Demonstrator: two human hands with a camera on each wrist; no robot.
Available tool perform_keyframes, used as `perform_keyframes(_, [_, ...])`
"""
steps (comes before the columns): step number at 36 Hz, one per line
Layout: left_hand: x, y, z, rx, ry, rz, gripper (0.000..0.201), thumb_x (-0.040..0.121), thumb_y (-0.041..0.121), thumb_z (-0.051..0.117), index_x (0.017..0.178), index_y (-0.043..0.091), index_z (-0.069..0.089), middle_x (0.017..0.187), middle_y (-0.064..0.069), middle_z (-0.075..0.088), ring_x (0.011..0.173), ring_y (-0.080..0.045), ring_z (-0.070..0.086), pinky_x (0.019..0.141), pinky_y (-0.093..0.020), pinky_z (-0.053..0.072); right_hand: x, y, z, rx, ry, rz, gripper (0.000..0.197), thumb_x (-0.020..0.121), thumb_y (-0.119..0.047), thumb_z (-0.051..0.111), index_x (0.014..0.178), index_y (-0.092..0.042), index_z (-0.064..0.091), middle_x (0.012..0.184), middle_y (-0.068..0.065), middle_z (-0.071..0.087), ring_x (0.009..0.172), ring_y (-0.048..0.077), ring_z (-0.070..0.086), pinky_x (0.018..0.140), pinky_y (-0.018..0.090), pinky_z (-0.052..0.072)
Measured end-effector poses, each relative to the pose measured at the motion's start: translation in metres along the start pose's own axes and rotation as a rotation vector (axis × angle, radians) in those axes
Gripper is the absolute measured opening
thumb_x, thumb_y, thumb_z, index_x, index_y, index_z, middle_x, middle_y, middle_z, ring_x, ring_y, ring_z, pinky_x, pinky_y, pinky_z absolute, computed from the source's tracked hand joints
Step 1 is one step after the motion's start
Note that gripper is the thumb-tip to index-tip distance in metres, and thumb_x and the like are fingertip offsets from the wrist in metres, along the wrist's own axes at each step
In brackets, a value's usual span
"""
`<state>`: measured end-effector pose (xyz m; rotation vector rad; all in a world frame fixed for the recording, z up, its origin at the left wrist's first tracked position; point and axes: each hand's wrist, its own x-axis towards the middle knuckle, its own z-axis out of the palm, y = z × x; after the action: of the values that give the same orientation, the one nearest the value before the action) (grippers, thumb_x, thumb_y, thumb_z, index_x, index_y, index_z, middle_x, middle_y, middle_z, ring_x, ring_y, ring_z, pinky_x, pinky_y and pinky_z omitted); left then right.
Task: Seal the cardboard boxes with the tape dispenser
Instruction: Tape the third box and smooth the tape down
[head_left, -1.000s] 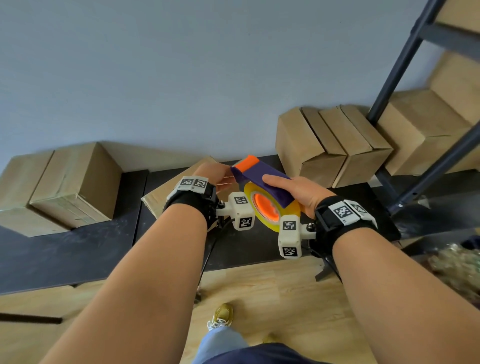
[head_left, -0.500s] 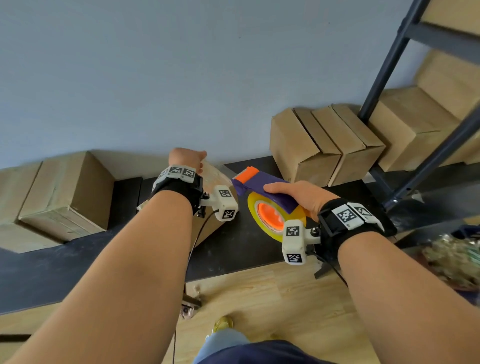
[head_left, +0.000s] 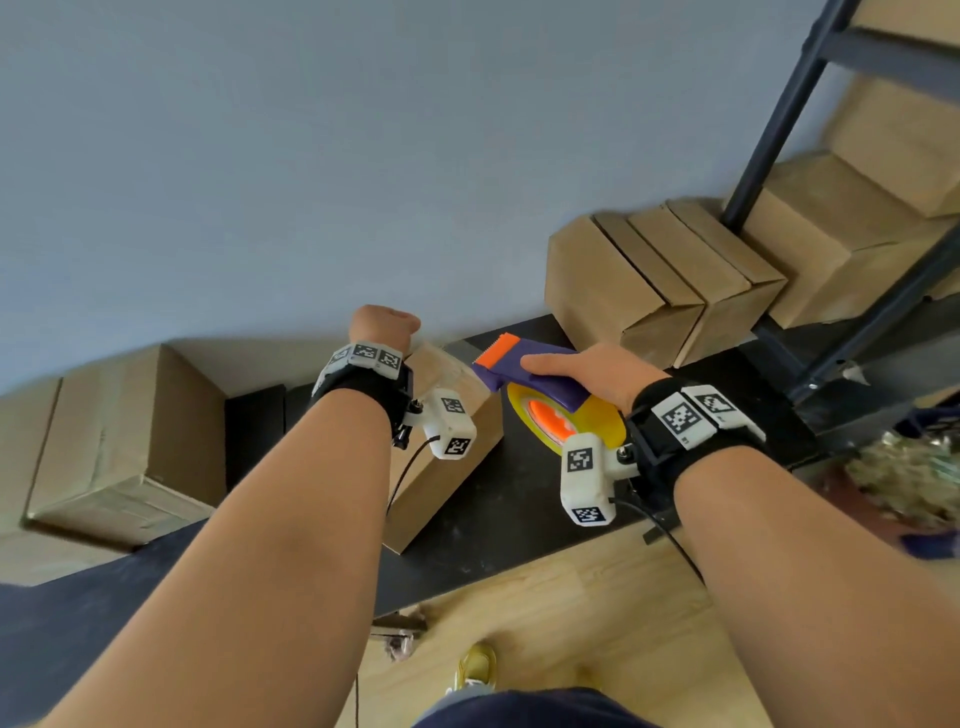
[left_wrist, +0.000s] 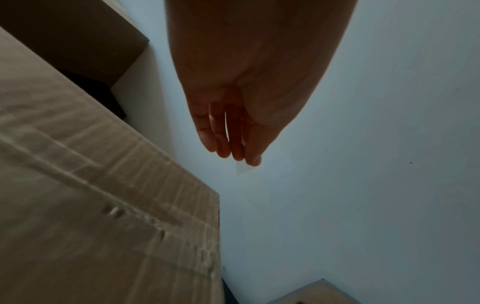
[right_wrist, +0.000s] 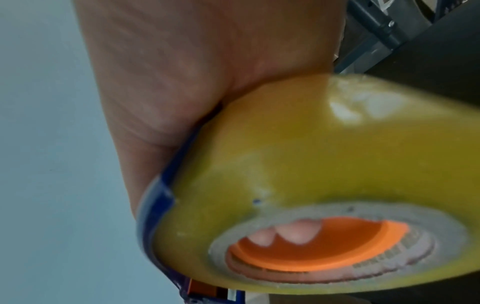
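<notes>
Cardboard boxes sat about the black table (head_left: 524, 525): one at nine o'clock looked sealed (head_left: 124, 441), and the middle box (head_left: 447, 457) carried tape along its seam. Above it the left hand (left_wrist: 233, 115) hung slack, pinching a tape scrap. At three o'clock the right hand (head_left: 592, 371) gripped one tape dispenser (head_left: 550, 400). At least three boxes (head_left: 654, 286) behind seemed untaped.

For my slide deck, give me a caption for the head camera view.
Right hand grips the tape dispenser beside a cardboard box; left hand raised.
</notes>
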<state>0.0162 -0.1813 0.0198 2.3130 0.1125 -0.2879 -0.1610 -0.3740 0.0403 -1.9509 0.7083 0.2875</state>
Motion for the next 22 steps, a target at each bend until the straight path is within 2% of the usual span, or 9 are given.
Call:
perform_keyframes(2, [0.007,-0.001,0.002,0.028,-0.013,0.013,0.023,0.091,0.015,0.057,0.102,0.000,0.071,0.106,-0.016,0.070,0.100,-0.030,0.065,0.087,-0.035,0.051,0.003,-0.004,0.003,0.000,0.020,0.011,0.056,0.073,-0.061,0.074,0.100,-0.013,0.064,0.096,0.005,0.068,0.086,0.018,0.063,0.084,0.032,0.049])
perform_keyframes(4, [0.014,-0.004,0.004,0.058,-0.048,0.027,0.019,0.092,0.014,0.056,0.095,0.000,0.069,0.104,-0.016,0.069,0.101,-0.029,0.064,0.088,-0.035,0.050,0.006,-0.009,0.005,0.001,0.040,0.018,0.057,0.073,-0.061,0.075,0.103,-0.013,0.064,0.094,0.003,0.067,0.083,0.016,0.062,0.077,0.029,0.047])
perform_keyframes(7, [0.026,-0.009,0.010,0.053,-0.073,0.042,0.012,0.091,0.012,0.058,0.081,0.011,0.063,0.090,-0.009,0.062,0.086,-0.025,0.059,0.079,-0.030,0.048,0.009,-0.015,0.006,-0.021,0.048,0.029,0.055,0.075,-0.060,0.074,0.102,-0.014,0.064,0.089,0.000,0.065,0.079,0.013,0.060,0.067,0.024,0.044])
perform_keyframes(11, [0.037,-0.015,0.015,0.088,-0.079,0.035,0.008,0.089,0.012,0.059,0.084,0.010,0.065,0.087,-0.010,0.063,0.084,-0.026,0.062,0.083,-0.035,0.053,0.012,-0.023,0.008,-0.042,0.034,0.057,0.046,0.076,-0.060,0.073,0.090,-0.017,0.061,0.087,0.000,0.065,0.078,0.014,0.061,0.068,0.024,0.045])
perform_keyframes(13, [0.040,-0.016,0.015,0.110,-0.091,0.048,0.008,0.089,0.011,0.057,0.084,0.010,0.064,0.086,-0.008,0.062,0.082,-0.024,0.059,0.082,-0.034,0.053,0.013,-0.025,0.011,-0.063,0.030,0.068,0.045,0.076,-0.060,0.073,0.087,-0.018,0.059,0.086,0.000,0.065,0.078,0.014,0.060,0.066,0.024,0.044])
perform_keyframes(17, [0.045,-0.017,0.015,0.155,-0.128,0.076,0.008,0.089,0.010,0.057,0.082,0.011,0.061,0.086,-0.008,0.059,0.080,-0.023,0.055,0.079,-0.032,0.050,0.016,-0.027,0.016,-0.072,0.026,0.085,0.050,0.075,-0.061,0.073,0.094,-0.016,0.063,0.087,0.002,0.066,0.078,0.016,0.061,0.067,0.026,0.044])
perform_keyframes(22, [0.048,-0.019,0.016,0.161,-0.142,0.084,0.007,0.088,0.011,0.058,0.082,0.011,0.060,0.083,-0.007,0.057,0.076,-0.023,0.053,0.071,-0.029,0.046,0.018,-0.027,0.021,-0.114,0.035,0.102,0.052,0.079,-0.060,0.070,0.100,-0.013,0.060,0.082,0.000,0.061,0.074,0.013,0.057,0.060,0.024,0.039])
